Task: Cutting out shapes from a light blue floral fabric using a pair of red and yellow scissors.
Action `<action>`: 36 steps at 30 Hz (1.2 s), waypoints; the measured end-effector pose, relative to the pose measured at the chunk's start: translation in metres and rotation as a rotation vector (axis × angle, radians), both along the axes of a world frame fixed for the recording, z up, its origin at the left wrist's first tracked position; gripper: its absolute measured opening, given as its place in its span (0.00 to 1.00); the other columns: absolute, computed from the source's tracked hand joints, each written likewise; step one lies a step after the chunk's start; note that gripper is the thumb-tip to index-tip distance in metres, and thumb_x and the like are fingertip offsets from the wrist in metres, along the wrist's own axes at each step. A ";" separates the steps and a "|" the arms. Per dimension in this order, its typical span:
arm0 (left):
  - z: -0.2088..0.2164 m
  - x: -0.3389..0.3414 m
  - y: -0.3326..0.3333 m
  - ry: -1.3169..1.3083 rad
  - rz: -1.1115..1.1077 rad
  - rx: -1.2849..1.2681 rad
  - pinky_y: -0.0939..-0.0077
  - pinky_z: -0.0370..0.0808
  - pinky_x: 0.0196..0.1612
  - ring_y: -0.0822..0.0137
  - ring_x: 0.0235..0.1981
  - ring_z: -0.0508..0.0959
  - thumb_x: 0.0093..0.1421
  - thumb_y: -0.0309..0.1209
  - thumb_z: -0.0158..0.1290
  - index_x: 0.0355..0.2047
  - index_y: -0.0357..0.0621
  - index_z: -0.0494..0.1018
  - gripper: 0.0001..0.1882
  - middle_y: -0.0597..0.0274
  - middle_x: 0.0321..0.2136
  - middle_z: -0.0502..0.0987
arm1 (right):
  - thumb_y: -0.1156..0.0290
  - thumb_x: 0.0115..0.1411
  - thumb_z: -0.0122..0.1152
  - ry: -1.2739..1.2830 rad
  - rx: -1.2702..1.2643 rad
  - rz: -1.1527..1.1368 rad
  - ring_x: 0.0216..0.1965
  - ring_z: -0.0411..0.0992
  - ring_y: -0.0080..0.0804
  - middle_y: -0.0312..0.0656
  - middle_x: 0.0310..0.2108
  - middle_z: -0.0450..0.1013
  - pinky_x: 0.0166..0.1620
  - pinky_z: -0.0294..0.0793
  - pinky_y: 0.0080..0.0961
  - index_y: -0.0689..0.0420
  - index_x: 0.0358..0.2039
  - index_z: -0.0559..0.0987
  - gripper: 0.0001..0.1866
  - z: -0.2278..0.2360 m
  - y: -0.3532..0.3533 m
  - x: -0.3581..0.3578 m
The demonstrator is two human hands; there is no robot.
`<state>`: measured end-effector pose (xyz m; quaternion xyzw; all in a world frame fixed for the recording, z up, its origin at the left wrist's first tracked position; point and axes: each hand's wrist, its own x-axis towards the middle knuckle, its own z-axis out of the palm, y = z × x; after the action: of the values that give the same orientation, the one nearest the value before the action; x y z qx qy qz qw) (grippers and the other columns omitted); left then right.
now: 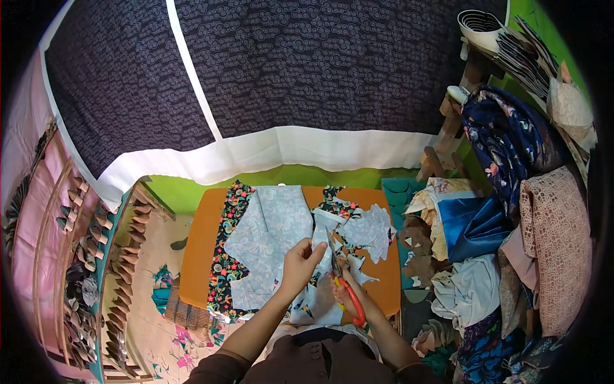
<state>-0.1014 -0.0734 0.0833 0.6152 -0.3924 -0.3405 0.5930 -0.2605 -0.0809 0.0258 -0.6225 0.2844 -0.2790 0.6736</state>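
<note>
Now, right grip: the right hand (351,283) wraps the red handles of the scissors (355,301), a full hold (how far apart the blades stand, I can't tell).
Left grip: the left hand (299,263) has a pale cloth piece (328,219) pinched between thumb and fingers, over the middle of the worktop (194,262).
Blades to cloth: here's the key bit, the scissors' long axis runs away from the body, leaning slightly left, with the blades just right of the left thumb; the cloth lies ahead and left of the right grip, the left hand nearer.
Floral fabric (272,217): spread left of both hands, pale side mostly up, dark patterned strip along its left edge.
Ragged offcut (371,230): right of the blades, on the worktop.
Farther right: blue satin cloth (476,224) in a heap of fabrics.
</note>
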 end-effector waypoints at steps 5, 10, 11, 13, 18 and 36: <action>0.001 -0.005 -0.001 0.025 -0.002 -0.008 0.86 0.53 0.16 0.84 0.14 0.57 0.53 0.36 0.52 0.21 0.38 0.70 0.12 0.75 0.11 0.62 | 0.45 0.55 0.44 0.026 -0.159 -0.028 0.24 0.63 0.28 0.37 0.23 0.64 0.31 0.66 0.22 0.62 0.41 0.63 0.29 -0.004 -0.005 -0.002; 0.002 -0.006 -0.005 0.041 0.012 -0.006 0.87 0.54 0.17 0.85 0.14 0.58 0.54 0.35 0.52 0.23 0.37 0.71 0.12 0.75 0.12 0.64 | 0.35 0.45 0.45 -0.052 0.260 0.083 0.23 0.53 0.13 0.30 0.25 0.56 0.23 0.53 0.08 0.57 0.43 0.60 0.38 0.026 -0.002 -0.004; 0.003 -0.006 -0.005 0.050 0.011 -0.006 0.87 0.54 0.17 0.84 0.14 0.58 0.54 0.35 0.52 0.23 0.37 0.70 0.12 0.75 0.12 0.64 | 0.35 0.45 0.45 -0.053 0.261 0.082 0.23 0.53 0.13 0.30 0.25 0.56 0.23 0.53 0.08 0.57 0.43 0.60 0.38 0.031 -0.002 -0.004; 0.005 -0.006 -0.006 0.059 0.006 -0.005 0.87 0.55 0.17 0.84 0.14 0.59 0.54 0.35 0.52 0.22 0.37 0.70 0.12 0.75 0.12 0.64 | 0.35 0.44 0.46 -0.045 0.308 0.065 0.22 0.53 0.13 0.30 0.24 0.56 0.22 0.52 0.07 0.57 0.42 0.61 0.38 0.037 -0.002 -0.003; 0.007 -0.009 -0.007 0.066 -0.043 -0.006 0.87 0.55 0.17 0.84 0.14 0.60 0.53 0.34 0.52 0.22 0.38 0.70 0.12 0.74 0.13 0.66 | 0.50 0.57 0.43 -0.101 0.113 -0.030 0.20 0.59 0.14 0.29 0.21 0.61 0.23 0.58 0.11 0.58 0.38 0.66 0.22 0.011 -0.003 -0.002; -0.001 -0.002 -0.011 0.025 -0.073 0.015 0.87 0.59 0.19 0.83 0.16 0.62 0.53 0.33 0.52 0.26 0.37 0.71 0.10 0.73 0.14 0.67 | 0.40 0.52 0.41 -0.020 0.243 0.031 0.19 0.52 0.12 0.28 0.23 0.54 0.20 0.52 0.09 0.56 0.40 0.61 0.30 0.016 -0.010 -0.002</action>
<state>-0.1036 -0.0845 0.0819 0.6006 -0.4044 -0.3726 0.5804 -0.2624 -0.0906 0.0416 -0.5378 0.2997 -0.2383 0.7512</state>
